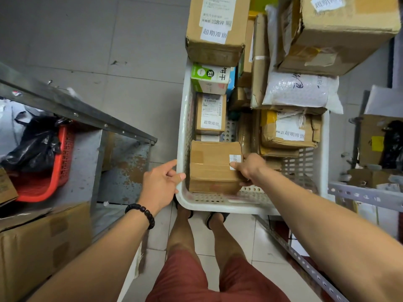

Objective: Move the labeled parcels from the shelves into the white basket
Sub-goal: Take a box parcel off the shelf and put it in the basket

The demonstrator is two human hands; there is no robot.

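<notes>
Fingers point(235, 165) of the right hand point(250, 168) pinch the labelled edge of a box point(212, 168) in the white basket point(181, 131), at its near corner. The left hand point(161, 184) grips the basket's rim. The box looks stiff and light, best gripped by opposite sides.

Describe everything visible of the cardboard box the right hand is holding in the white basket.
The cardboard box is plain brown and closed, with brown tape strips on its top and a small white printed label near its right edge. It lies in the near left corner of the white basket, top face toward the camera, left side close to the basket wall. The right hand grips its right side, thumb on the label. The left hand holds the basket rim, not the box.
</notes>
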